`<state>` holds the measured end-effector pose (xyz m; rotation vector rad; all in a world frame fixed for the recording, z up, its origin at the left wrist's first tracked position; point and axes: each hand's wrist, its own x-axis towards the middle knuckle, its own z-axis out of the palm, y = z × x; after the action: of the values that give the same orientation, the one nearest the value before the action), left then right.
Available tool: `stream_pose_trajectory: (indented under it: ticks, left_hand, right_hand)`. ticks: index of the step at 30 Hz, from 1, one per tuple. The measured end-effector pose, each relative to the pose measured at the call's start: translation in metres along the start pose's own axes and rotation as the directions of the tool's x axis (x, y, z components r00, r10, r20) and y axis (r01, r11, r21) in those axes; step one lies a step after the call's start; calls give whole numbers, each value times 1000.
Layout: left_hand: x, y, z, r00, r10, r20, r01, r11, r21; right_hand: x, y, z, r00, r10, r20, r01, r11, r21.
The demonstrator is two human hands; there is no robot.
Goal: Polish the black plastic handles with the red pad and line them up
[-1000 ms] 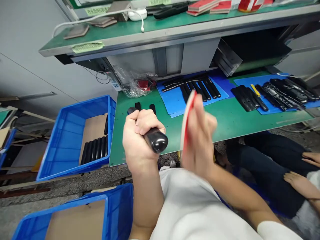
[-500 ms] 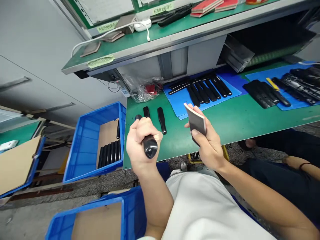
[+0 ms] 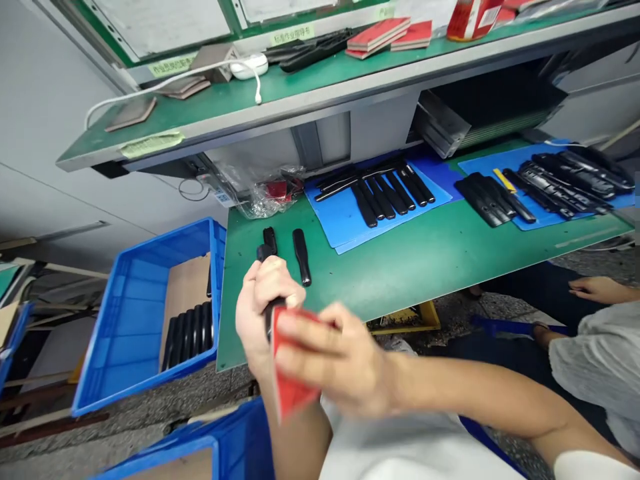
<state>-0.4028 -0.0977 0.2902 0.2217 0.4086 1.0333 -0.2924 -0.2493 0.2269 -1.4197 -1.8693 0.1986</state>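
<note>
The left hand (image 3: pixel 265 300) wraps tight round a black handle (image 3: pixel 271 320) at the table's (image 3: pixel 390 273) near edge, likely to steady it; the right hand (image 3: pixel 345 360), fingers nearly straight, holds a red pad (image 3: pixel 295 395) at its end.

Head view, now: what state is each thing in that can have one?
Left hand: closed.
Glossy black rod-shaped handle: gripped in left hand, partly covered.
Right hand: holding the pad, motion-blurred.
Flat red-faced pad: overlapping the handle's near end; contact unclear.
Upper blue plastic bin: open, partly filled.
Clear plastic bag: crumpled.
</note>
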Motion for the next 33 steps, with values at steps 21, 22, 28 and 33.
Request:
stream_pose_trajectory:
  ticks: [21,22,28,33]
  left_hand:
    - [216,-100,-158,788,575,219,201,-578,791]
    - [220,-97,-162,778,578,246,240,-635,734]
    - [229,-73,-176,715,637,287,422,-721,550]
    - [216,-61,-148,735,586,340,383,-774,505]
  right_hand:
    - [-66,106,34,776,626,-80,-460,648,607]
    - [-65,110,35,777,627,-64,-462,635,619]
    - [-67,127,26,713,690,-124,-424,565,708]
    - [-105,156,-9,658,734,-166,-416,539,732]
